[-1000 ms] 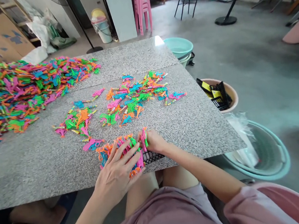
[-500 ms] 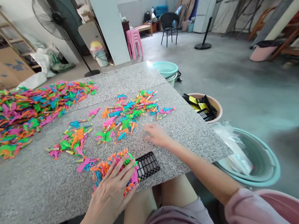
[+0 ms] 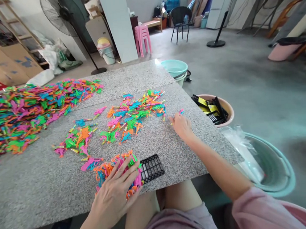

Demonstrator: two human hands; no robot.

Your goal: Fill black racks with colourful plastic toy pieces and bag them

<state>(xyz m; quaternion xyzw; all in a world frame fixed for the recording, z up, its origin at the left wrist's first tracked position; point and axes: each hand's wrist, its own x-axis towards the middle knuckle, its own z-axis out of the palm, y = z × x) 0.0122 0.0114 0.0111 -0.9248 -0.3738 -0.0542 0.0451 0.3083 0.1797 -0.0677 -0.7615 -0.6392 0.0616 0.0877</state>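
My left hand (image 3: 114,191) lies with fingers stretched out over tightly packed small plastic toy guns (image 3: 99,177) in orange, pink, green and blue. They sit in a black grid tray (image 3: 151,168), whose uncovered right end shows beside the hand. Further right, my right hand (image 3: 182,127) is down on the table, fingers curled over a toy gun (image 3: 181,111). Its pink and blue tip sticks out past the fingers; the rest is hidden. Just left of this hand is a loose pile of toy guns (image 3: 139,114). A smaller group (image 3: 76,140) lies left of that pile.
A large heap of toy guns (image 3: 32,112) covers the left of the speckled stone table (image 3: 59,190). Off its right edge stand a basin (image 3: 231,115) with black trays, a green tub (image 3: 286,166) with clear plastic bags, and a light green basin (image 3: 175,66).
My right hand has moved right and slightly away from me, onto the toy guns at the pile's right side. My left hand stays on the packed tray. The view has shifted slightly.
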